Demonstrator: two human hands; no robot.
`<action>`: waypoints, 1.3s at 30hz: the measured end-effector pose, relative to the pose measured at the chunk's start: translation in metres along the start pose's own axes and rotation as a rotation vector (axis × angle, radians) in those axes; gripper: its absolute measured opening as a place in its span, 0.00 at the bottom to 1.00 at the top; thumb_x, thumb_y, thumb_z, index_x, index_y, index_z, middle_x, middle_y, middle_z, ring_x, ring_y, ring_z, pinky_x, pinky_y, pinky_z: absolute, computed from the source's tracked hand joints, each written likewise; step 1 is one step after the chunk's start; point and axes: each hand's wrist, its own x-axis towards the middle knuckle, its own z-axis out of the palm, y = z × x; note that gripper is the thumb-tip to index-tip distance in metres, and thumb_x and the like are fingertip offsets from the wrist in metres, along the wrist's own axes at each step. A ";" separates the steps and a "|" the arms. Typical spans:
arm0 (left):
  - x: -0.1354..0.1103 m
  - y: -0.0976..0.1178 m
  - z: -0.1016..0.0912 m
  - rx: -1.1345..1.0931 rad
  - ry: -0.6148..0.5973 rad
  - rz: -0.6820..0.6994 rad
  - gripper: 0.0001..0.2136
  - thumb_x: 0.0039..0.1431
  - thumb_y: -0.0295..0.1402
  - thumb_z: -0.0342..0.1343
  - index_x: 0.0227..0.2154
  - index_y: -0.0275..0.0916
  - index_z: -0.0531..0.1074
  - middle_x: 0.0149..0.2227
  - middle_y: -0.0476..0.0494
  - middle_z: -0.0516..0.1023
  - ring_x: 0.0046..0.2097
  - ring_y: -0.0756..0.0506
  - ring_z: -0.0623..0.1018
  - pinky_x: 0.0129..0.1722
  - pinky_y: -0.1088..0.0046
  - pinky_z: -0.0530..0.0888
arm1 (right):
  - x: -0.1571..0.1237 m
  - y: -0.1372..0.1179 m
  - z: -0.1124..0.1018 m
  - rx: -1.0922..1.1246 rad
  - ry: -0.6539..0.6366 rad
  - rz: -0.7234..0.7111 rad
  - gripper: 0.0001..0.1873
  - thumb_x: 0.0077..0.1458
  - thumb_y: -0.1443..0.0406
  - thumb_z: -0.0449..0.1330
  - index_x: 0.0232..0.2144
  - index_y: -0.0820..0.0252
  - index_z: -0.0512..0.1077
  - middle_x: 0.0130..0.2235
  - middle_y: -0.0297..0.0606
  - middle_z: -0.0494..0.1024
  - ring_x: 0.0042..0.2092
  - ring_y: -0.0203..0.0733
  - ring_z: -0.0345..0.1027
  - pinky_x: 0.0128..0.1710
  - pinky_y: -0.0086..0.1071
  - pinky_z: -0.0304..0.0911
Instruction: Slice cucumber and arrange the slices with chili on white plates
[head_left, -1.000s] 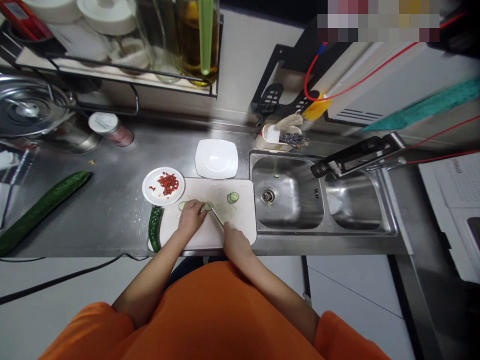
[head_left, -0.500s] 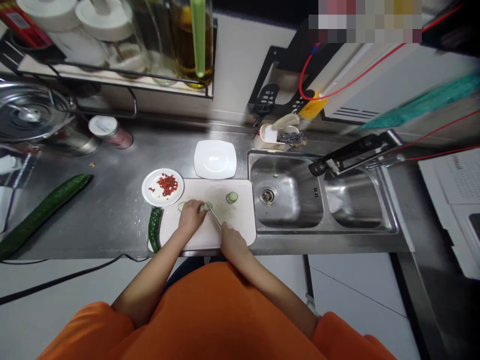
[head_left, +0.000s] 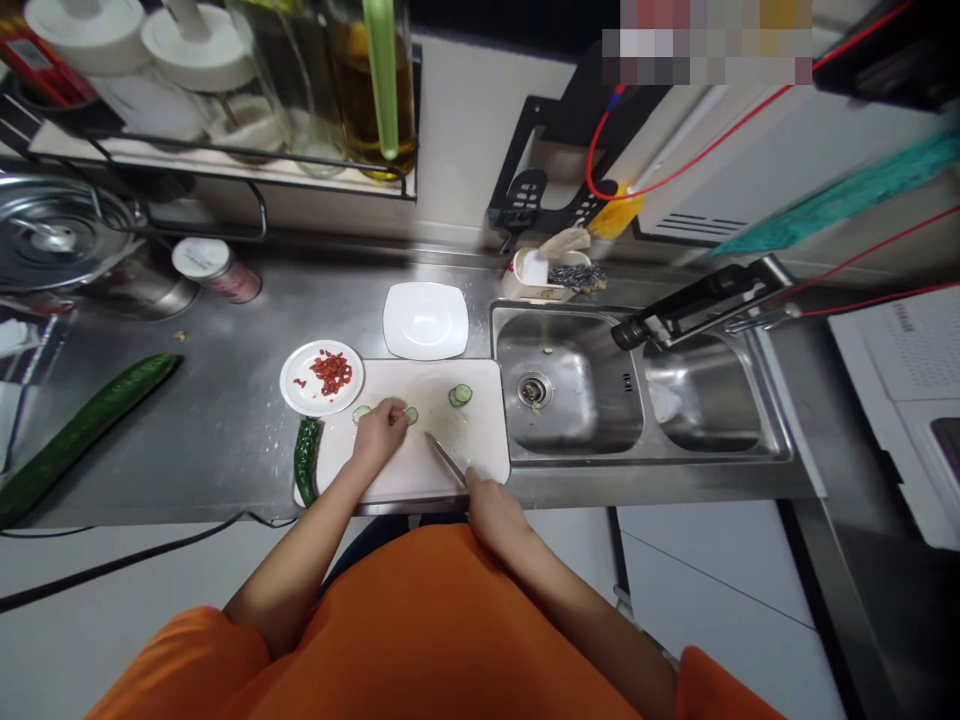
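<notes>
My left hand (head_left: pixel 379 432) rests on the white cutting board (head_left: pixel 420 470), fingers curled over cucumber slices (head_left: pixel 411 414) at its far edge. Another slice (head_left: pixel 362 411) shows just left of that hand. My right hand (head_left: pixel 486 500) grips a knife (head_left: pixel 445 459) near the board's front edge, the blade pointing up-left and clear of the slices. Two more cut slices (head_left: pixel 460 395) lie on the board's right part. A green chili pepper (head_left: pixel 305 456) lies along the board's left edge.
A round plate of chopped red chili (head_left: pixel 322 378) and an empty square white plate (head_left: pixel 426 320) sit behind the board. A whole cucumber (head_left: pixel 79 433) lies far left. A double sink (head_left: pixel 637 390) with a black faucet (head_left: pixel 697 305) is right. Jars and a pot lid stand at the back.
My right hand has drawn the knife back toward me and to the right, away from the slices under my left hand. My left hand has stayed on the slices.
</notes>
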 end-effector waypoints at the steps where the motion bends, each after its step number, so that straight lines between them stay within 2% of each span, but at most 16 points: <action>1: -0.002 -0.002 -0.002 -0.014 0.009 -0.006 0.11 0.53 0.38 0.52 0.36 0.40 0.74 0.28 0.49 0.77 0.30 0.49 0.73 0.34 0.74 0.67 | 0.000 0.000 0.000 0.005 0.004 -0.001 0.24 0.52 0.77 0.45 0.51 0.60 0.60 0.39 0.48 0.76 0.45 0.48 0.70 0.37 0.32 0.61; 4: -0.007 -0.010 -0.012 -0.027 0.042 -0.047 0.12 0.53 0.40 0.52 0.36 0.41 0.76 0.28 0.50 0.78 0.30 0.49 0.74 0.35 0.75 0.68 | 0.002 0.001 0.001 0.023 0.006 -0.007 0.24 0.51 0.77 0.46 0.51 0.59 0.60 0.39 0.46 0.76 0.44 0.47 0.71 0.36 0.32 0.60; 7: -0.012 -0.021 -0.025 -0.031 0.105 -0.144 0.14 0.52 0.41 0.52 0.36 0.41 0.76 0.29 0.50 0.79 0.32 0.49 0.75 0.35 0.75 0.68 | 0.002 0.001 -0.001 0.024 -0.010 0.005 0.24 0.51 0.77 0.47 0.51 0.59 0.60 0.38 0.46 0.75 0.43 0.48 0.71 0.35 0.32 0.60; 12: -0.014 -0.040 -0.039 0.032 0.193 -0.221 0.13 0.52 0.39 0.52 0.36 0.41 0.76 0.32 0.47 0.80 0.33 0.47 0.76 0.39 0.73 0.69 | 0.003 0.001 -0.003 0.017 -0.010 -0.006 0.23 0.51 0.77 0.47 0.50 0.59 0.61 0.38 0.47 0.75 0.43 0.48 0.71 0.34 0.32 0.60; 18: -0.014 -0.044 -0.038 0.251 0.211 -0.142 0.13 0.55 0.36 0.48 0.37 0.39 0.76 0.34 0.41 0.79 0.35 0.43 0.76 0.38 0.69 0.69 | 0.004 0.002 -0.002 0.016 -0.016 -0.001 0.24 0.51 0.77 0.47 0.50 0.60 0.60 0.37 0.46 0.75 0.42 0.46 0.71 0.33 0.30 0.59; 25: -0.018 -0.042 -0.036 0.371 0.258 -0.075 0.15 0.56 0.36 0.48 0.41 0.37 0.74 0.38 0.37 0.77 0.39 0.40 0.75 0.40 0.66 0.69 | 0.006 0.005 0.004 0.012 0.011 -0.016 0.24 0.53 0.76 0.46 0.51 0.59 0.59 0.38 0.46 0.75 0.42 0.47 0.71 0.33 0.32 0.60; 28: -0.012 -0.030 -0.032 0.319 0.248 0.034 0.13 0.56 0.35 0.48 0.41 0.38 0.74 0.39 0.38 0.76 0.41 0.42 0.74 0.43 0.66 0.69 | 0.005 0.006 0.004 0.014 0.024 -0.028 0.24 0.52 0.77 0.46 0.52 0.60 0.58 0.38 0.46 0.75 0.43 0.47 0.71 0.34 0.32 0.61; 30: -0.002 -0.014 -0.023 0.237 0.187 0.136 0.13 0.56 0.34 0.49 0.41 0.39 0.74 0.39 0.40 0.76 0.41 0.43 0.74 0.45 0.68 0.69 | 0.004 0.005 0.002 0.010 0.020 -0.040 0.23 0.53 0.77 0.46 0.51 0.60 0.59 0.37 0.46 0.75 0.43 0.48 0.71 0.34 0.32 0.61; 35: 0.035 0.037 0.017 0.158 -0.048 0.294 0.15 0.54 0.32 0.52 0.45 0.38 0.73 0.41 0.41 0.75 0.43 0.44 0.73 0.47 0.70 0.68 | 0.005 0.004 0.001 -0.009 0.025 -0.037 0.22 0.54 0.77 0.45 0.51 0.61 0.60 0.37 0.47 0.75 0.45 0.48 0.71 0.36 0.33 0.63; 39: 0.054 0.061 0.045 0.193 -0.187 0.310 0.16 0.54 0.30 0.52 0.45 0.38 0.73 0.42 0.41 0.74 0.43 0.44 0.73 0.45 0.70 0.68 | 0.007 0.004 0.003 -0.011 0.035 -0.043 0.24 0.53 0.78 0.45 0.52 0.61 0.60 0.38 0.48 0.76 0.45 0.48 0.71 0.36 0.33 0.64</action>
